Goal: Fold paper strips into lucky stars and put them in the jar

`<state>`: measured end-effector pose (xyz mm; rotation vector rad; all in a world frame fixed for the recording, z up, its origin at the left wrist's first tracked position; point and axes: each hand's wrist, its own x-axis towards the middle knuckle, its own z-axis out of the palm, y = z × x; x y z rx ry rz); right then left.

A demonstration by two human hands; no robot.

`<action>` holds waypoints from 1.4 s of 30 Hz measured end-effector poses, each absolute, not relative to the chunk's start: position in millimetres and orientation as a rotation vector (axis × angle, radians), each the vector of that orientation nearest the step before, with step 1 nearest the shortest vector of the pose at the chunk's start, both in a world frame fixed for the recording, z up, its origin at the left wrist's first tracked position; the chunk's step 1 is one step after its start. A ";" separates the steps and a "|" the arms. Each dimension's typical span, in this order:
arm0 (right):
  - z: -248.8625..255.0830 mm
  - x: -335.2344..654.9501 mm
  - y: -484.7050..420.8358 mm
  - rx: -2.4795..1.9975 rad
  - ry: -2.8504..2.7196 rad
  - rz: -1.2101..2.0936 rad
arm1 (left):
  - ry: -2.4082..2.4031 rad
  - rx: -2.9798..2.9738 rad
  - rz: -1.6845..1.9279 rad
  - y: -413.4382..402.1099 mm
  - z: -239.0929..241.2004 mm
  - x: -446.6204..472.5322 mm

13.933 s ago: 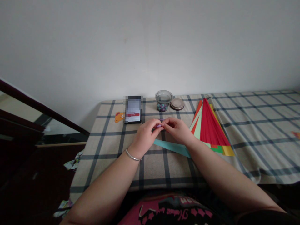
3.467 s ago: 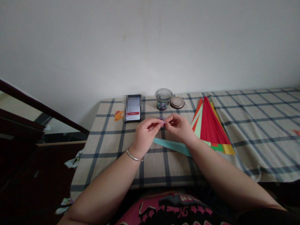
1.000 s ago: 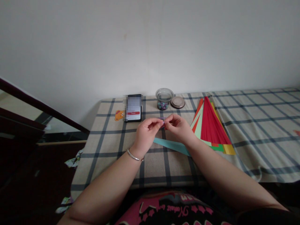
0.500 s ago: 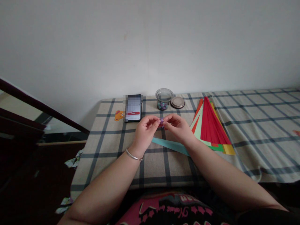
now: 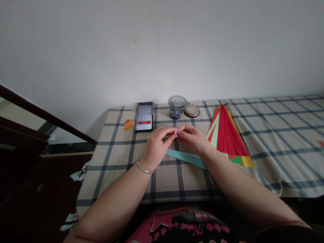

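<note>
Head view: the left hand [image 5: 157,145] and right hand [image 5: 194,139] pinch one tiny light-purple piece [image 5: 176,132], maybe paper, between them, likely because it is so small. At its 12 o'clock, a clear round plastic cup [image 5: 177,108] holds purple and blue-green bits [image 5: 175,114]. Long, flat, bright-coloured paper strips [image 5: 229,138] fan out at 3 o'clock, perhaps for easy reach. A smooth light-blue strip [image 5: 186,158] lies at 5 o'clock.

A small pale lilac paper-like piece [image 5: 176,132] is pinched at the fingertips, gripped by the left hand [image 5: 157,144] from about eight o'clock and by the right hand [image 5: 194,138] from just past three. Most of its surface is covered by fingers, so its exact shape cannot be made out.
</note>
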<state>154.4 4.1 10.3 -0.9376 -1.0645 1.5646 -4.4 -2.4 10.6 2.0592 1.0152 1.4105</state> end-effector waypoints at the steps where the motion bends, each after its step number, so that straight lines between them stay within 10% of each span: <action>1: 10.6 154.3 3.9 -0.939 -1.072 1.550 | 1.024 2.010 1.411 -2.1 10.4 -4.1; 42: 8.9 158.0 -3.4 -1.018 -1.487 0.860 | 0.963 1.530 1.340 2.7 7.0 -1.9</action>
